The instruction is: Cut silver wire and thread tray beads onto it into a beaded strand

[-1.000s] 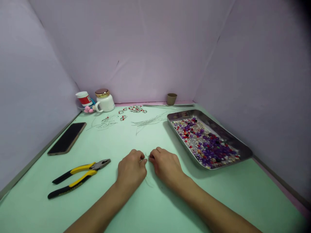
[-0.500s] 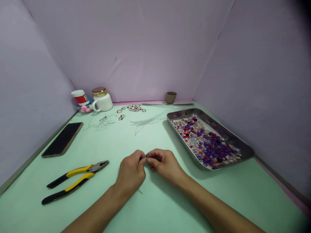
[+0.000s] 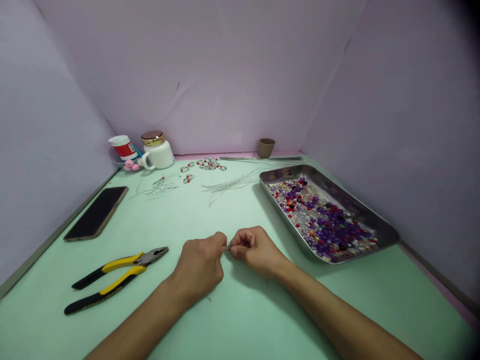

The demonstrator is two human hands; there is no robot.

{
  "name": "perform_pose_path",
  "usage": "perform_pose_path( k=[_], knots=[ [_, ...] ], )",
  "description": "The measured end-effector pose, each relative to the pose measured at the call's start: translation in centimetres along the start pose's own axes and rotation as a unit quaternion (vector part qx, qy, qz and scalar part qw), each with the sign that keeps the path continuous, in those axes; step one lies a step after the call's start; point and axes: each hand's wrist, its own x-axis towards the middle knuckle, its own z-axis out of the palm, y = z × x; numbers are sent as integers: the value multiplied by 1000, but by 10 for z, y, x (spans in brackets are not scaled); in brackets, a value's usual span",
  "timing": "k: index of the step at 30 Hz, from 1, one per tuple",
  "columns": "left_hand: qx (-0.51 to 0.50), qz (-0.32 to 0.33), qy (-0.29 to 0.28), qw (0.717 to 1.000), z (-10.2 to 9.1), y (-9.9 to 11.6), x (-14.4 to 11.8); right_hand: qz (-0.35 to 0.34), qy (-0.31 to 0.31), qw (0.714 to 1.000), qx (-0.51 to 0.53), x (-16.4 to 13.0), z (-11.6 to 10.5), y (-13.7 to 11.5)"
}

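Observation:
My left hand (image 3: 202, 260) is closed in a pinch over the middle of the table, with a thin wire (image 3: 209, 298) whose tail sticks out below it. Fingertip to fingertip with it, my right hand (image 3: 257, 250) also pinches, at a small piece of the wire between the two hands; any bead there is too small to make out. To the left lie pliers (image 3: 129, 270) with yellow and black handles, jaws pointing toward my left hand. On the right stands a metal tray (image 3: 290, 232) holding many loose beads (image 3: 330, 225), mostly purple, red and pearly.
Behind my hands lie loose wires (image 3: 230, 186), more wire pieces (image 3: 155, 190) and red-and-clear beaded rings (image 3: 210, 164). A phone (image 3: 96, 212) rests at left. A lidded white mug (image 3: 159, 154), a red-and-white tub (image 3: 124, 148) and a small brown cup (image 3: 266, 148) stand along the back.
My left hand has rolled over slightly, its wire tail shifting left. The right hand stays pinched beside it. The view has shifted a little.

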Motion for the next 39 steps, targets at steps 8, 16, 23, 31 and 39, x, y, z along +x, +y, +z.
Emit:
perform_pose_path(
  k=[8,16,23,31,39],
  knots=[
    [-48,9,-34,998,-7,-8,7,-4,-11,1000,14,1,-3,-1],
    [-111,5,-84,990,-27,-9,2,-18,27,999,25,0,-2,1],
    [-241,-44,-167,955,-56,-44,-5,-22,50,998,36,2,-4,1],
    [-420,-171,-96,886,-35,-4,-5,-18,-24,999,39,-15,13,-3],
    [-499,-244,-39,831,-2,1,-3,-32,38,999,-19,-15,22,1]
  ],
)
